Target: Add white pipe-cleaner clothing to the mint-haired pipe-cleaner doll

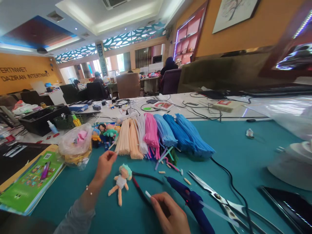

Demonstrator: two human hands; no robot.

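My left hand (105,165) is closed in a pinch beside the peach pipe cleaner bundle (124,136); whatever lies between its fingertips is too small to make out. Between thumb and finger, my right hand (170,213) grips a short white pipe cleaner piece (148,194). A small pipe cleaner doll (120,182) with mint hair, a white body and peach limbs lies on the green mat (102,211) between my hands. Just right of my right hand is a dark blue glue gun (186,193) with a clear glue stick in its back. Large open scissors (216,196) lie beyond it.
White, pink (151,131) and blue pipe cleaner bundles (192,136) line the mat's back, with cut scraps in front. Finished dolls (110,130) and a plastic bag (75,143) stand left, near a green book (31,182). A phone (285,208) and black cable (231,178) lie right.
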